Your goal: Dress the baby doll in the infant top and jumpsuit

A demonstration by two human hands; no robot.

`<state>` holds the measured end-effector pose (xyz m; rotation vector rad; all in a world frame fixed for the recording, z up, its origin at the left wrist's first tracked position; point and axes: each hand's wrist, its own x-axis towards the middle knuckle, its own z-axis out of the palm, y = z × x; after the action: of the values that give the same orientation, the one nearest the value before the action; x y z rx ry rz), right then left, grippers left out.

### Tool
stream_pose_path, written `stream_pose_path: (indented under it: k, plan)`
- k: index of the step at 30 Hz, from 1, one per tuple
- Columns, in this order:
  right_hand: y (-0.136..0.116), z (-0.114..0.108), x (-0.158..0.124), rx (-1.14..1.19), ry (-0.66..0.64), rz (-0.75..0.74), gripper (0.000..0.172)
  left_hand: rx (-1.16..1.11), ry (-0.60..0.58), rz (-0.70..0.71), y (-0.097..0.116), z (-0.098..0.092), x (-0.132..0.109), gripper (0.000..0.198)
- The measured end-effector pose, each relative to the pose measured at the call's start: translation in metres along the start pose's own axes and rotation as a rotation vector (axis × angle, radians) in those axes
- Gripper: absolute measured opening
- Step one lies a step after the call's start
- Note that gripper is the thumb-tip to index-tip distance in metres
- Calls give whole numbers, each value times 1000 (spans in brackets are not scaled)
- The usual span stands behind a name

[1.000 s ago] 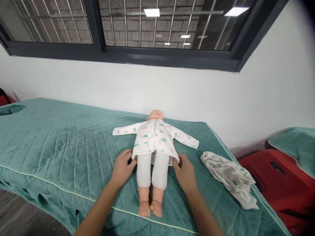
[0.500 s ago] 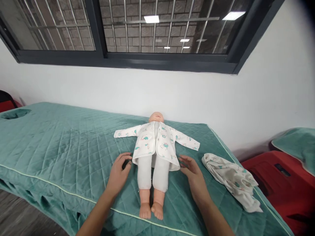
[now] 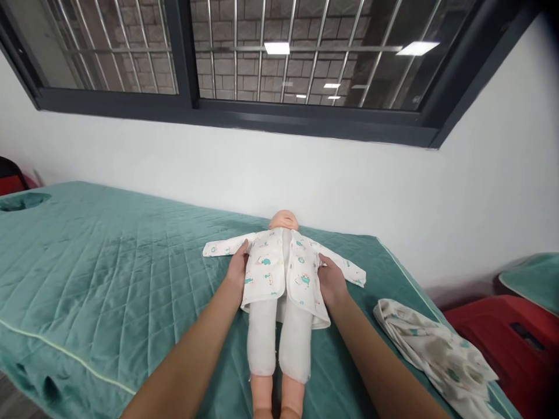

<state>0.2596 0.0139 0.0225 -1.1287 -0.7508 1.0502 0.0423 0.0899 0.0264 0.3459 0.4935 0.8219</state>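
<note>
A baby doll (image 3: pixel 294 340) lies on its back, head toward the wall and legs toward me. It wears a white printed jacket (image 3: pixel 266 267), unfastened down the front, with both sleeves spread outward. My left hand (image 3: pixel 238 266) clasps the doll's side just below the armpit, thumb on the jacket. On the other side my right hand (image 3: pixel 332 282) holds the torso the same way. The remaining fingers of both hands are largely hidden beside or beneath the doll. Its feet are cut off by the bottom of the view.
A green quilted cover (image 3: pixel 144 262) spreads over the bed. Crumpled printed white cloth (image 3: pixel 441 355) lies to the right. Beyond that edge stands a red plastic stool (image 3: pixel 489 331), with green fabric (image 3: pixel 533 279) behind it. The white wall (image 3: pixel 218 163) borders the far side.
Both hands have moved forward and inward from beside the doll's hips and closed on the sides of its torso. The view has shifted slightly, so the doll appears a little lower.
</note>
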Motion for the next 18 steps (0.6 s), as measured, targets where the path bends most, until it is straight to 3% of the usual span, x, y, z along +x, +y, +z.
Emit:
stream_pose_path:
  k: [3, 7, 10, 13, 18]
  plan:
    - [-3, -9, 15, 52, -54, 124, 35, -28, -4, 2, 3, 5, 24, 49]
    - [-2, -18, 31, 73, -61, 128, 40, -31, -35, 24, 6, 3, 46, 46]
    - [-1, -18, 35, 55, -49, 95, 38, -93, -1, 105, 16, -9, 53, 40]
    - [-2, -21, 39, 145, 78, 76, 28, -159, 125, 300, 35, -28, 57, 27]
    - [-7, -46, 50, 271, 348, 35, 9, 27, 436, 721, 60, -59, 63, 8]
